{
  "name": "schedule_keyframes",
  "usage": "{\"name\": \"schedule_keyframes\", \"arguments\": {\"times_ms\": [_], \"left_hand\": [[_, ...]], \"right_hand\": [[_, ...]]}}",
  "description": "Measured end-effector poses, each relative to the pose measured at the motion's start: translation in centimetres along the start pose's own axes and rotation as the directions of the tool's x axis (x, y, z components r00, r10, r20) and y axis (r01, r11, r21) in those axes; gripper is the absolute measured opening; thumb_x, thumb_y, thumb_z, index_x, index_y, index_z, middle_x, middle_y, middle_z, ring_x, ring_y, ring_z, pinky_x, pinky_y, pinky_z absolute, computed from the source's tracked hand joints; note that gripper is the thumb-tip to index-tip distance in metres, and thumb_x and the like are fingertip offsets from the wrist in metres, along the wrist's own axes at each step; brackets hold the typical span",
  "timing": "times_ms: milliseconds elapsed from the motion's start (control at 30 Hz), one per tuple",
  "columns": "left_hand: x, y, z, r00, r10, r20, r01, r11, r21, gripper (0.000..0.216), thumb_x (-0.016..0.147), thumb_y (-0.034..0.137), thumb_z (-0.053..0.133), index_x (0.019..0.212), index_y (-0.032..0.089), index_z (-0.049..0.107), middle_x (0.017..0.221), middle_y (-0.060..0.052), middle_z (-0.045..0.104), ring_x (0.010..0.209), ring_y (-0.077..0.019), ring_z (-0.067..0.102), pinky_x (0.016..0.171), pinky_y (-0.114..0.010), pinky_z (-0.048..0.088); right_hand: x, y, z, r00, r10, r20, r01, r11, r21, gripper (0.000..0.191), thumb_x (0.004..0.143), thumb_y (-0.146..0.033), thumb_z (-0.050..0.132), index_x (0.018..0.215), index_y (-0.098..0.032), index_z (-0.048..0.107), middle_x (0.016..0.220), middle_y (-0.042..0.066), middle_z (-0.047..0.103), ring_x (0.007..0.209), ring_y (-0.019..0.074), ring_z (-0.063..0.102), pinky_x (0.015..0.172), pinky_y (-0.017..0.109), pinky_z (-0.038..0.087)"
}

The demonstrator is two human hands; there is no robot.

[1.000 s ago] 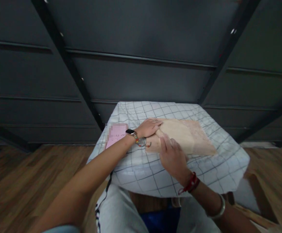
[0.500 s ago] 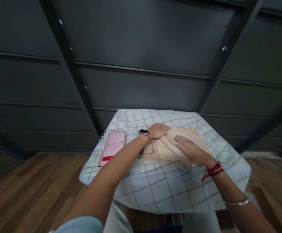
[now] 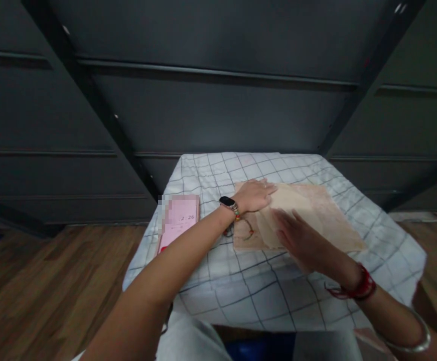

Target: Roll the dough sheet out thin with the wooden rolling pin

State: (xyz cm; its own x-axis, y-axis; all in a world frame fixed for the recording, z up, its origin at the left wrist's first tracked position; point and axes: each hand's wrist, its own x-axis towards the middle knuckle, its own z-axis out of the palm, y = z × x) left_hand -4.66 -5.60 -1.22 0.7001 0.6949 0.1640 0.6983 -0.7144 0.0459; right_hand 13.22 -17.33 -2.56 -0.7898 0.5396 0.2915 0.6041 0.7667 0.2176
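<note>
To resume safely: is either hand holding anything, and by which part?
Left hand holds nothing, lying flat on layered sheets; right hand is too blurred to tell.

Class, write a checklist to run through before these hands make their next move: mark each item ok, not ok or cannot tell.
1. Left hand resting on the sheets: ok, palm down at their left end.
2. Right hand pressing the cream sheet: cannot tell, motion blur.
3. Beaded bracelet clear of the pinkish sheet: not ok, its loop hangs over it.
4. Pink phone apart from the sheets: ok.
5. Pinkish sheet's visible edges within the checked tablecloth: ok.
</note>
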Motion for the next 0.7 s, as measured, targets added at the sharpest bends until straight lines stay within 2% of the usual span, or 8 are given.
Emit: {"name": "schedule_keyframes", "arguments": {"times_ms": [100, 233, 433, 567, 700], "left_hand": [[-0.1, 0.0, 0.0, 1.0, 0.023, 0.008, -0.023, 1.0, 0.016, 0.046, 0.091, 0.024, 0.033, 0.135, 0.018, 0.046, 0.141, -0.004, 0.045, 0.132, -0.0233, 0.037, 0.104, -0.037, 0.03], [-0.4, 0.0, -0.5, 0.998, 0.067, 0.01, -0.067, 0.998, 0.009, 0.045, 0.091, 0.021, 0.033, 0.134, 0.016, 0.047, 0.139, -0.007, 0.047, 0.132, -0.0274, 0.036, 0.102, -0.042, 0.032], [-0.9, -0.5, -0.4, 0.993, 0.102, -0.058, -0.103, 0.994, -0.024, 0.044, 0.089, 0.02, 0.036, 0.13, 0.018, 0.05, 0.136, -0.004, 0.052, 0.134, -0.0285, 0.033, 0.103, -0.041, 0.032], [-1.2, -0.8, -0.4, 0.991, 0.115, -0.067, -0.116, 0.993, -0.021, 0.045, 0.09, 0.02, 0.033, 0.133, 0.019, 0.048, 0.139, -0.001, 0.048, 0.134, -0.0236, 0.033, 0.106, -0.039, 0.029], [-1.6, -0.9, -0.6, 0.993, 0.108, -0.052, -0.108, 0.994, -0.009, 0.049, 0.09, 0.019, 0.031, 0.137, 0.019, 0.043, 0.142, 0.0, 0.044, 0.135, -0.0217, 0.031, 0.106, -0.038, 0.027]], "right_hand": [[0.2, -0.5, 0.9, 0.992, 0.12, -0.025, -0.118, 0.99, 0.075, 0.048, 0.089, -0.012, 0.031, 0.136, -0.004, 0.037, 0.131, 0.023, 0.051, 0.124, 0.03, 0.046, 0.1, 0.054, 0.041], [0.7, -1.4, 0.6, 0.969, 0.246, -0.019, -0.239, 0.953, 0.185, 0.055, 0.091, -0.018, 0.031, 0.144, -0.006, 0.021, 0.133, 0.021, 0.051, 0.125, 0.0269, 0.047, 0.102, 0.052, 0.04], [1.1, -2.8, -0.4, 0.957, 0.289, 0.014, -0.283, 0.925, 0.254, 0.061, 0.091, -0.015, 0.031, 0.148, -0.011, 0.011, 0.142, 0.019, 0.042, 0.132, 0.0248, 0.037, 0.105, 0.051, 0.036], [1.3, -3.5, -0.4, 0.949, 0.314, 0.003, -0.305, 0.921, 0.244, 0.063, 0.089, -0.014, 0.031, 0.149, -0.01, 0.008, 0.143, 0.019, 0.039, 0.134, 0.0253, 0.034, 0.105, 0.051, 0.036], [1.5, -4.0, -0.4, 0.958, 0.285, -0.012, -0.278, 0.942, 0.188, 0.065, 0.088, -0.011, 0.03, 0.148, -0.006, 0.006, 0.144, 0.02, 0.037, 0.136, 0.0255, 0.03, 0.105, 0.05, 0.037]]}}
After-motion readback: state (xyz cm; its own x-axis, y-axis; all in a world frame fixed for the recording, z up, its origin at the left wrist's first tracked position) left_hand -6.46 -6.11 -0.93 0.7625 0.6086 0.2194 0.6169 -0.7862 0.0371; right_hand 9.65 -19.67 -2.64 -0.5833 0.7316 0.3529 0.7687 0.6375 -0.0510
